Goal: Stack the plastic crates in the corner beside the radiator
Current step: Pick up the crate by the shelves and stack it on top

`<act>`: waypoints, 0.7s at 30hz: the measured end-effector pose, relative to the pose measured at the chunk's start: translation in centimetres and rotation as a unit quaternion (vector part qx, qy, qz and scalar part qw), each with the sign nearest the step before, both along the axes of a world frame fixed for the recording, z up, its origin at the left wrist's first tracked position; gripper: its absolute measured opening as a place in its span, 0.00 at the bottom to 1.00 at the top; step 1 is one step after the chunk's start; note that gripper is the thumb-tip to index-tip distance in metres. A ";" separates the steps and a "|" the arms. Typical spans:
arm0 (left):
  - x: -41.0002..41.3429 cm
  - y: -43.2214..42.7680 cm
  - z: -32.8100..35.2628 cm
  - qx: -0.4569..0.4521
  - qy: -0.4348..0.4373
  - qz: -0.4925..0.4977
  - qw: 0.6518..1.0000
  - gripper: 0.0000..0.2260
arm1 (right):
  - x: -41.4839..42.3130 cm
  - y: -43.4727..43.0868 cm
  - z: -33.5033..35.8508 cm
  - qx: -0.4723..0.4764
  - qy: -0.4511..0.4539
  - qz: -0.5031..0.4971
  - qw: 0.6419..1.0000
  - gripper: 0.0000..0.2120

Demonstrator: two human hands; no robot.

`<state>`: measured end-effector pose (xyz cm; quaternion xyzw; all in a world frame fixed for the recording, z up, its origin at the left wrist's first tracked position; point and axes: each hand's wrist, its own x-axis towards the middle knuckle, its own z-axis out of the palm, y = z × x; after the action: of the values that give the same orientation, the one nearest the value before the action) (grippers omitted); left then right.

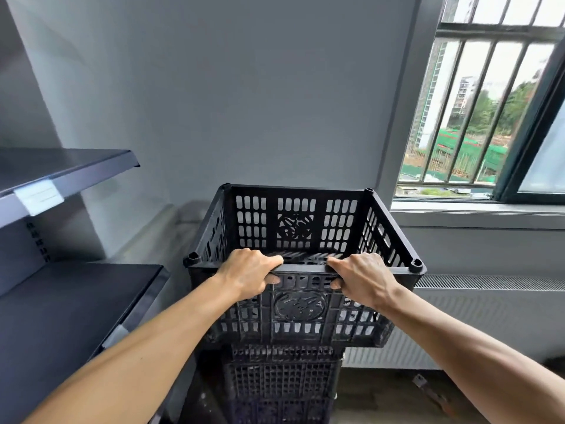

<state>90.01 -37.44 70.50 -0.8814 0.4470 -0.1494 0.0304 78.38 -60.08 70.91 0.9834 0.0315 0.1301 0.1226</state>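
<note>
A black slotted plastic crate (299, 228) is at chest height in the corner, empty inside. My left hand (249, 275) and my right hand (362, 278) both grip its near rim, thumbs over the top and fingers through the slots. Below it stands a stack of darker crates (279, 381), and the top crate's base sits on or just above that stack; I cannot tell whether they touch. The white radiator (477, 316) runs along the wall to the right of the stack.
Dark metal shelves (76, 310) jut out on the left, close to the crates, with a higher shelf (67, 169) above. A barred window (477, 117) and its sill are at upper right. Wooden floor shows at lower right.
</note>
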 end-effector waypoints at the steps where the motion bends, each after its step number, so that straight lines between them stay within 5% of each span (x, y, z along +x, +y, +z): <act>1: 0.7 -0.4 -0.3 0.002 -0.003 0.004 1.000 0.13 | 0.9 -0.4 -0.4 0.002 0.003 0.003 1.000 0.15; 21: 15.2 -6.0 -5.3 0.024 0.044 0.052 0.997 0.15 | 17.0 -7.3 -5.5 0.014 0.024 0.056 0.998 0.14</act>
<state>105.19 -43.43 65.16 -0.9084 0.4046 -0.0975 0.0396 95.40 -67.35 65.41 0.9846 0.0872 0.1136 0.1002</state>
